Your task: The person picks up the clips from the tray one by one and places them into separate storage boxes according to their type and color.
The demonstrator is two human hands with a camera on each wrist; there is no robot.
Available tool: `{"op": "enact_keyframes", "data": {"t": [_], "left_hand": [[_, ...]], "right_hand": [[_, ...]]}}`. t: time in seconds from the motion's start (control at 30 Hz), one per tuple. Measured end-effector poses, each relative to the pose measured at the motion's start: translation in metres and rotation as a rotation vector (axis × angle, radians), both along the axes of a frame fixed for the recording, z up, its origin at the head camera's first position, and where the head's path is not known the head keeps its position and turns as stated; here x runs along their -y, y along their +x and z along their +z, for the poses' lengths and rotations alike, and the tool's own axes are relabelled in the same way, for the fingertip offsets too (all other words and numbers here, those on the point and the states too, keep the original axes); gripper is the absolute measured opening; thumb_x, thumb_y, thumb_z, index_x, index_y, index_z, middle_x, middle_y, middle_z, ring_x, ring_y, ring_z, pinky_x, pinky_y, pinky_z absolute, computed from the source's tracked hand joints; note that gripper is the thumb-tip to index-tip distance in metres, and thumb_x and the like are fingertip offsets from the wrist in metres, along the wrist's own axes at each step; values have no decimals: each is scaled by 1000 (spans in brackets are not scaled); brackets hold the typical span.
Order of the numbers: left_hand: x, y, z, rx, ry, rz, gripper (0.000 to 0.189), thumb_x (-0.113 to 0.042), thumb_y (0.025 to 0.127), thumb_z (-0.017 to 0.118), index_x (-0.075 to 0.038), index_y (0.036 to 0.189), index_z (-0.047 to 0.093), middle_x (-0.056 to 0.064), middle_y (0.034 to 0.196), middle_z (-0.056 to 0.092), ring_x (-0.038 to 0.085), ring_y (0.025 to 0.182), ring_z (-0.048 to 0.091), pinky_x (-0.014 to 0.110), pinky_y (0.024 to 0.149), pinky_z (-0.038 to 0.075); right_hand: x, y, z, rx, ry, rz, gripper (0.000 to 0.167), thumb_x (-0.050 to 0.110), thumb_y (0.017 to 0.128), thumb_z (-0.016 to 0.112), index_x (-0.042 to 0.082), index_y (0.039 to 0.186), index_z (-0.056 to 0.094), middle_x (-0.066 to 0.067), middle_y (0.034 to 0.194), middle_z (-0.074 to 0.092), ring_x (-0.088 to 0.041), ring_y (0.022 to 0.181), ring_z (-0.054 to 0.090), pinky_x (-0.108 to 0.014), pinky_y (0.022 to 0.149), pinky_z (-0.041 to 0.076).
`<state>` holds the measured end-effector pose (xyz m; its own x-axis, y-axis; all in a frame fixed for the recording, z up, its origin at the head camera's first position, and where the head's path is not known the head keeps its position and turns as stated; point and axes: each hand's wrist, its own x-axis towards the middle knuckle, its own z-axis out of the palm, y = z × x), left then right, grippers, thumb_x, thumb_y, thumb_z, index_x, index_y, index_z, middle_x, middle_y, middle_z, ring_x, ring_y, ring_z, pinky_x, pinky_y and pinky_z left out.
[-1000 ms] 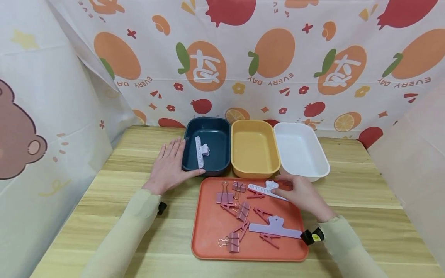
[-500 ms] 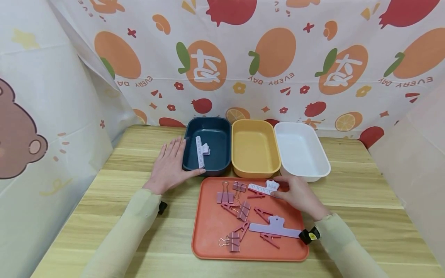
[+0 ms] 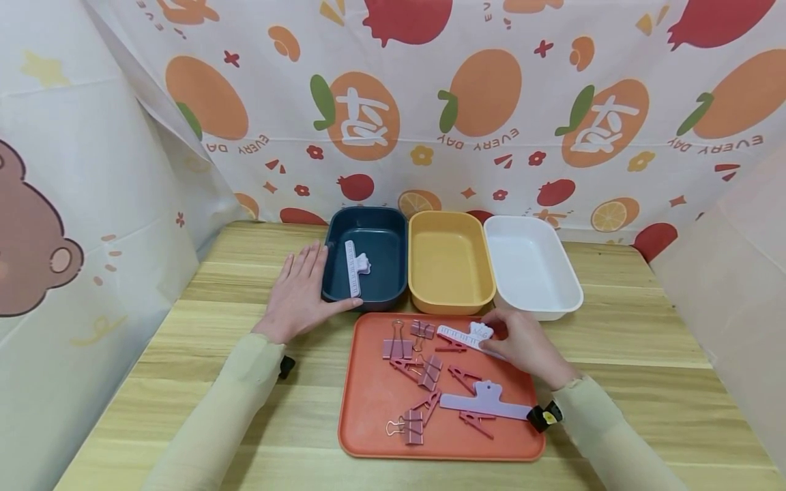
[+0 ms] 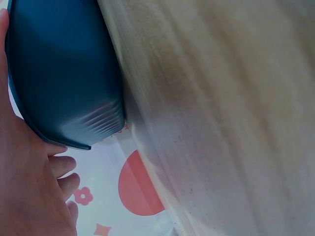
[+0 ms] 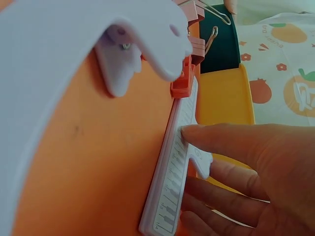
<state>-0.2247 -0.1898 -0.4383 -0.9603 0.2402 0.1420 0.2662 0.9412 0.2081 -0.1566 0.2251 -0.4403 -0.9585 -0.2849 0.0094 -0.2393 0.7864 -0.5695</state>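
My left hand (image 3: 299, 293) rests with spread, straight fingers along the left rim of the dark blue bin (image 3: 398, 235), thumb across its front edge. Inside that bin lies a white ruler bag clip (image 3: 353, 269). On the orange tray (image 3: 368, 409), my right hand (image 3: 522, 344) pinches a second ruler bag clip (image 3: 457, 335) at its right part. The right wrist view shows the thumb on the clip's (image 5: 172, 182) scale and the fingers behind it. A plain lilac bag clip (image 3: 485, 402) lies below, nearer the right wrist.
Several pink binder clips (image 3: 414, 427) and red clothespins (image 3: 475, 424) are scattered over the tray. Behind it stand a yellow bin (image 3: 451, 273) and a white bin (image 3: 534, 273), in a row with the blue one. A printed cloth (image 3: 424, 102) hangs at the table's back edge.
My right hand shifts slightly around the ruler bag clip, and the clip turns a little, its handle showing more. My left hand stays still on the blue bin.
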Motion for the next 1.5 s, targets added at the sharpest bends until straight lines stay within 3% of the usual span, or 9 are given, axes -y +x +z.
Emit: {"op": "enact_keyframes", "data": {"t": [0.4,0.63,0.87,1.2,1.5], "left_hand": [[0,0,0,-3,7,-3,132,-94,73,50,-1,162,16,22,166,17,39,152,12,53,122,0],[0,1,1,7,8,3,132,-94,73,50,-2,162,17,21,167,16,38,153,11,51,123,-1],[0,1,0,2,6,0,132,-93,74,50,-2,162,16,21,166,17,38,152,12,52,123,0],[0,0,1,2,2,1,132,-93,74,50,-1,162,17,21,166,18,39,152,12,52,123,0],[0,1,0,-1,-4,-1,132,-93,74,50,-1,162,16,22,166,18,39,152,13,51,123,0]], "right_hand": [[3,1,2,18,-13,-9,35,13,80,89,10,103,63,-1,93,64,-21,85,59,-37,78,54],[3,1,1,12,-44,17,50,11,80,89,2,123,65,-3,100,66,-20,89,61,-39,80,56],[2,1,2,35,7,34,41,15,83,86,3,120,73,-1,99,68,-17,86,60,-37,77,54],[-2,2,9,60,-23,70,28,16,90,80,5,115,75,3,90,66,-14,81,59,-33,73,54],[-1,4,14,119,-56,77,28,16,91,79,6,117,74,1,98,69,-15,85,61,-34,77,56]]}}
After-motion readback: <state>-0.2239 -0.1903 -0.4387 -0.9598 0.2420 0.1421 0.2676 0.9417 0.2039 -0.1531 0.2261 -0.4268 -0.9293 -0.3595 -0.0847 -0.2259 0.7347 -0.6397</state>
